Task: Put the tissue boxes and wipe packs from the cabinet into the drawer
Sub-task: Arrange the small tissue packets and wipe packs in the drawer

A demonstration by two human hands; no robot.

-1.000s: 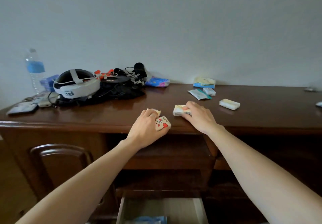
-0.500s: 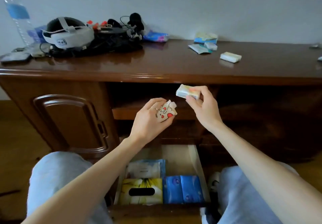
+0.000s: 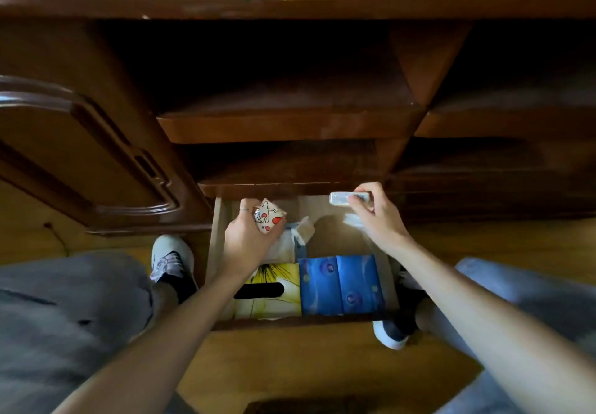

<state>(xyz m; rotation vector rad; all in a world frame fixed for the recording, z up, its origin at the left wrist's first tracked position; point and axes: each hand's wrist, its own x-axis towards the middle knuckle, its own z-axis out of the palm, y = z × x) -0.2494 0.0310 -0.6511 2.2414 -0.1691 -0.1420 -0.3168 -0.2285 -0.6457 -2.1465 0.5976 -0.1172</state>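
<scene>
Packs of tissue, one in each hand, hung over the open drawer. The left hand gripped a small white pack with red cartoon print; the right hand pinched a pale, blurred flat pack near the drawer's back. Half a second earlier both packs were held higher, level with the cabinet shelf, and the view took in the tabletop; the view had since tipped downward. Inside the light wooden drawer lay a yellow tissue box with a dark oval slot, a glossy blue pack beside it, and a pale wipe pack behind. Dark polished cabinet framed the drawer above a wooden floor.
</scene>
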